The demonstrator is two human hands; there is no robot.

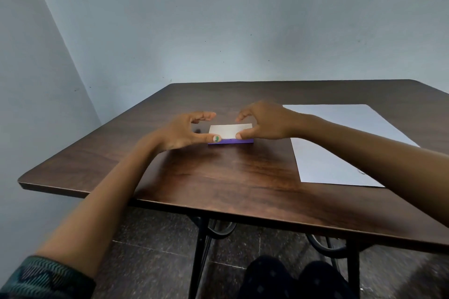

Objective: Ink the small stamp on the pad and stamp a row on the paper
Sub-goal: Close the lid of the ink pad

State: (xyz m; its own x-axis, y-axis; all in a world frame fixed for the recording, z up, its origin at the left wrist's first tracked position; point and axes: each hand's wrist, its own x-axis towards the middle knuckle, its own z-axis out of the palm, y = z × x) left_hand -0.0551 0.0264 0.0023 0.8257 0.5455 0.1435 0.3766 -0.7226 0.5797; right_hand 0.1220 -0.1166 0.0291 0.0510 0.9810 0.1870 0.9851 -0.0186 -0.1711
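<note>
Nearest the lens, a patterned sleeve (46, 277) leads up the left forearm to the left hand (183, 132), whose thumb rests on the near left corner of the ink pad (230, 134), fingers spread open above it. Opposite, the right hand (263, 121) pinches the pad's near right corner, its fingers arched over the pale lid. Opening the pad seems the step in hand, and next the lid must lift; the paper (340, 143) lies just right on the bench (218, 177), no stamp visible.

Single head-worn view, angled forward and down over the table (218, 177), close.
</note>
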